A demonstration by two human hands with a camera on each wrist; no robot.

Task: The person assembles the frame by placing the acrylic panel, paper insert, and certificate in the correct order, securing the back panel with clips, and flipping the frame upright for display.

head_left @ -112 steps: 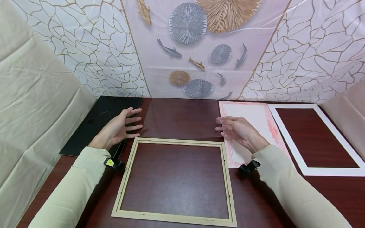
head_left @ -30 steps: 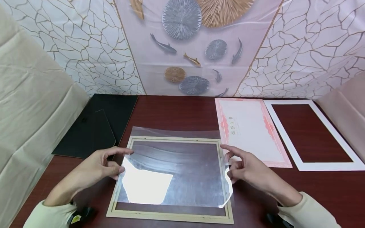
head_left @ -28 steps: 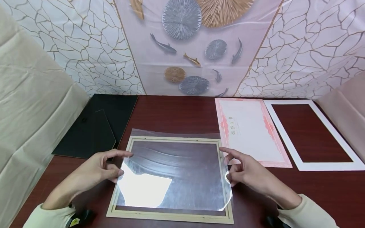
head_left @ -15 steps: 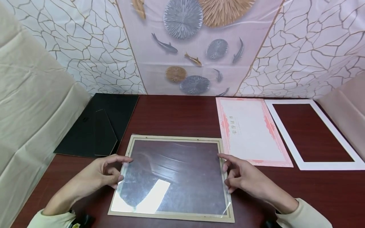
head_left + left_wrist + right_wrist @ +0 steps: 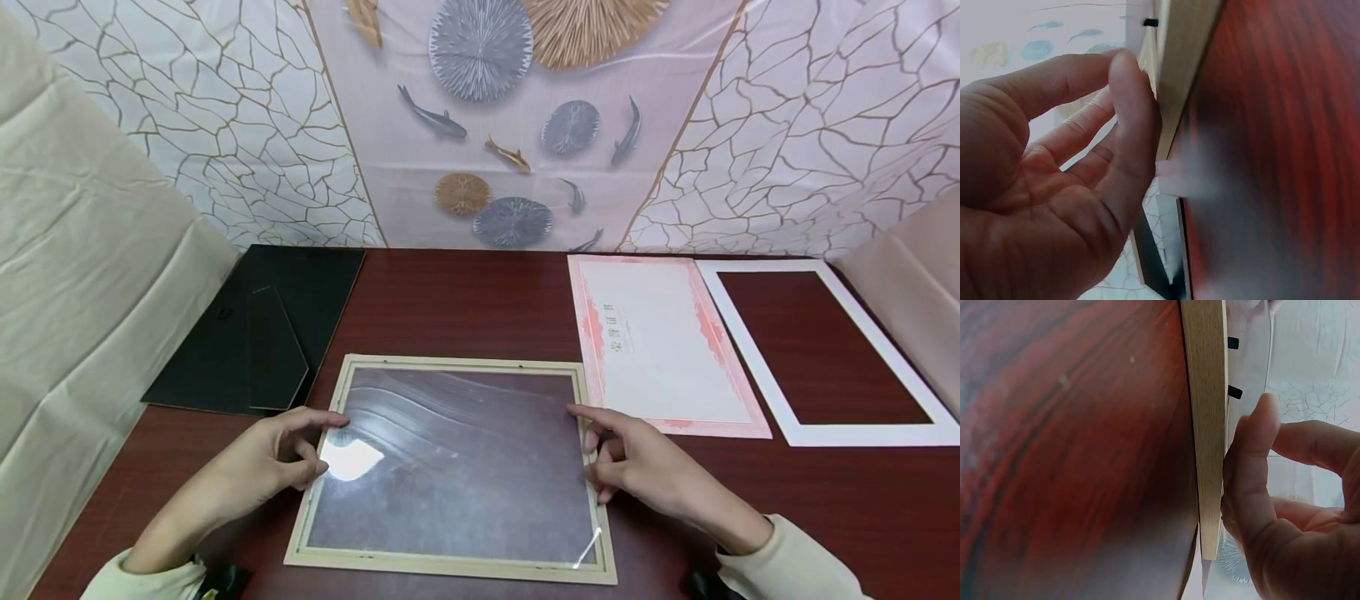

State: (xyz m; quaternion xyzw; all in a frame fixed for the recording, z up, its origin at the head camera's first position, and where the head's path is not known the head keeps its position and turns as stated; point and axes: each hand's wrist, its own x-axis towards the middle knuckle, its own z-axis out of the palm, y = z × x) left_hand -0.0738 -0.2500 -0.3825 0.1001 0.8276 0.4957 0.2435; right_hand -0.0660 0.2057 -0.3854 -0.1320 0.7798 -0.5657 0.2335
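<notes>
Cream cloth (image 5: 112,350) hangs at far left. Beside it a black board (image 5: 198,358) lies flat on the dark red-brown desk (image 5: 450,300), its stand flap (image 5: 276,358) folded against it.

Next, the left hand (image 5: 255,462), below a pale sleeve (image 5: 150,579), is at the left side of the wooden frame (image 5: 450,568). Its fingers are bent and narrowly spaced, the index tip reaching over the inner edge and the thumb nearer the wearer.

Centre: the frame lies on the desk at the near side; a clear sheet (image 5: 450,483) covers its opening, with a bright reflection at left and a short streak at lower right. Small black tabs (image 5: 1235,392) project from the frame's inner side.

To the right, the right hand (image 5: 645,462) mirrors the left at the opposite side. Whether either hand's fingers pinch the sheet or merely rest there cannot be told.

Farther right lie a pink-bordered certificate (image 5: 675,358), just beside the frame, and a white mat (image 5: 862,436) with a rectangular opening.
</notes>
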